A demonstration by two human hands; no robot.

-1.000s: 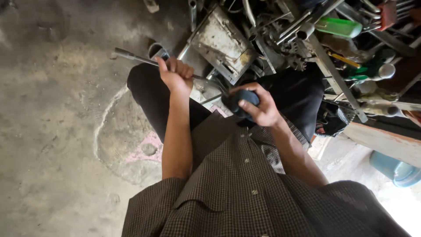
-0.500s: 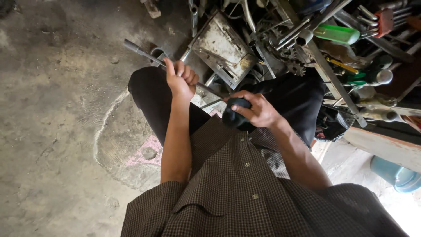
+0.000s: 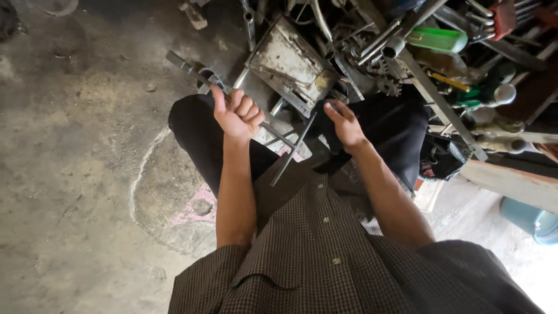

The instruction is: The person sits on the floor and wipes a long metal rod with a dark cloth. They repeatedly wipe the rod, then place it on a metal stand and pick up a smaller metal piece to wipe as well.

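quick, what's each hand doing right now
left hand: closed around one arm of the metal cross wrench.
right hand: open, fingers spread, holding nothing that shows, near the rusty metal box.

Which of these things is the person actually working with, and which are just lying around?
In hand:
left hand gripping the cross-shaped metal wrench
right hand, open beside it

Lying about:
rusty metal box
green bottle
blue tub
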